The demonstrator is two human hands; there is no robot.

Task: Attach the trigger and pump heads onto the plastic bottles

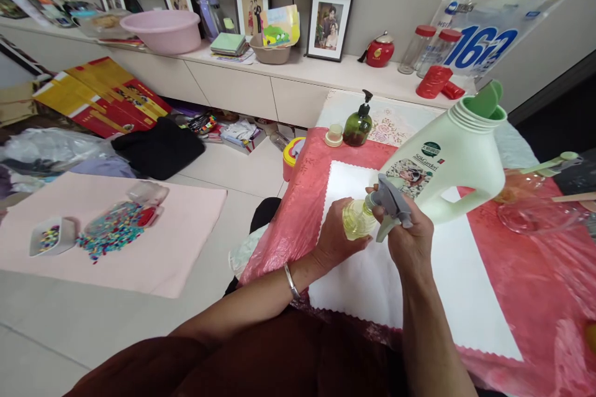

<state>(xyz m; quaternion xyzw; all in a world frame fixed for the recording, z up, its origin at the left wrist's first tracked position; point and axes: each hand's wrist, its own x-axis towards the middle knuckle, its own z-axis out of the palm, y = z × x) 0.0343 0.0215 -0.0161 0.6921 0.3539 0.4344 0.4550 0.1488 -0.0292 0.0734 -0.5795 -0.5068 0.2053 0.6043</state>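
Note:
My left hand (338, 229) is wrapped round a small clear spray bottle (357, 218) of yellowish liquid, tilted over the white scalloped cloth (344, 291). At the bottle's neck, my right hand (412, 232) grips the grey spray head (392, 198), which has a pale trigger. Whether the head is fully seated on the neck I cannot tell. Just behind my hands stands a big pale green detergent jug (442, 155), uncapped, with a green spout in its mouth. A dark green pump bottle (357, 127) and a pale cap (334, 135) stand farther back.
On the right of the red-covered table (526, 273) are a clear pink bowl (526, 214) and another bottle. A low cabinet (298, 68) at the back carries framed photos, a pink basin (162, 31) and red-lidded jars. Left, a pink mat (158, 260) holds colourful beads (112, 229).

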